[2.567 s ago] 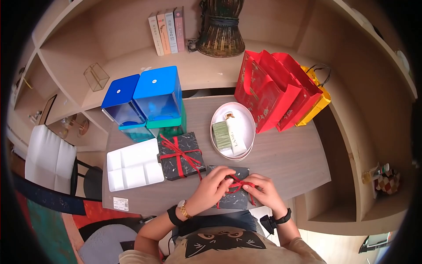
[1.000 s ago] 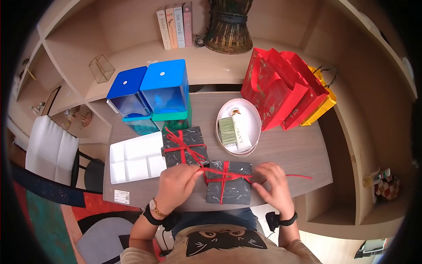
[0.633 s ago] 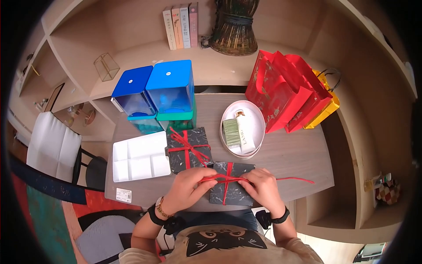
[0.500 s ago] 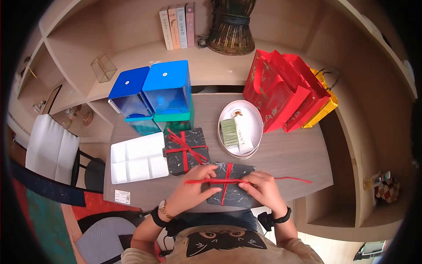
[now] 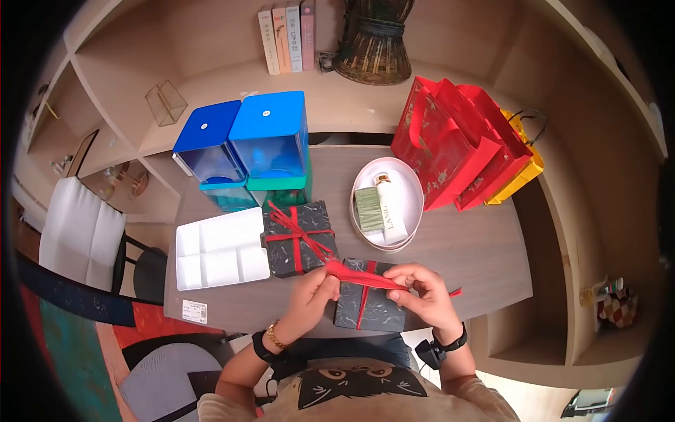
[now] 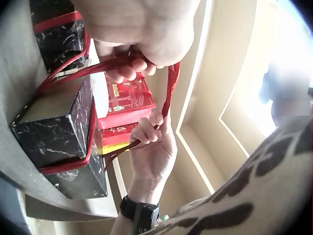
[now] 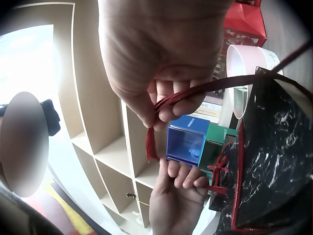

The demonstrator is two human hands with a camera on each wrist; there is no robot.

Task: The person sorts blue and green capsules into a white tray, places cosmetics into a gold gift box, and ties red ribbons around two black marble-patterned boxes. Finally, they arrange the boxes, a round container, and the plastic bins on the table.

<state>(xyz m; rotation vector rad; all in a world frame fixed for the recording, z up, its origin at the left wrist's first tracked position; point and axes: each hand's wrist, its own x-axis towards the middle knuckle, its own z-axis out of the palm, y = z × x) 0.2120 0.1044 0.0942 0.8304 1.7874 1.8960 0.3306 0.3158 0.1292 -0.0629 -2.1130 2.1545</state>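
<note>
Both hands hold a red ribbon (image 5: 365,278) raised above the front black marbled box (image 5: 369,309). The left hand (image 5: 309,299) grips it with curled fingers at the box's left side. The right hand (image 5: 425,295) pinches it between thumb and fingers at the right. More ribbon runs across the box, and a loose end shows beyond the right hand. In the left wrist view the ribbon (image 6: 169,90) spans between the hands. The right wrist view shows the right hand (image 7: 164,54) pinching it near the box (image 7: 274,161). Behind left lies another black box (image 5: 309,257) with a red bow.
A white compartment tray (image 5: 221,250) lies left, with blue-lidded containers (image 5: 267,133) behind it. An oval box (image 5: 353,204) holding a white tube (image 5: 390,211) and a green packet (image 5: 368,209) stands behind the hands. Red bags (image 5: 443,151) and a yellow bag (image 5: 531,172) stand back right.
The left hand has closed its fingers round the ribbon, which it held more loosely before. The ribbon is now lifted off the box between both hands, and the loose right end is drawn in.
</note>
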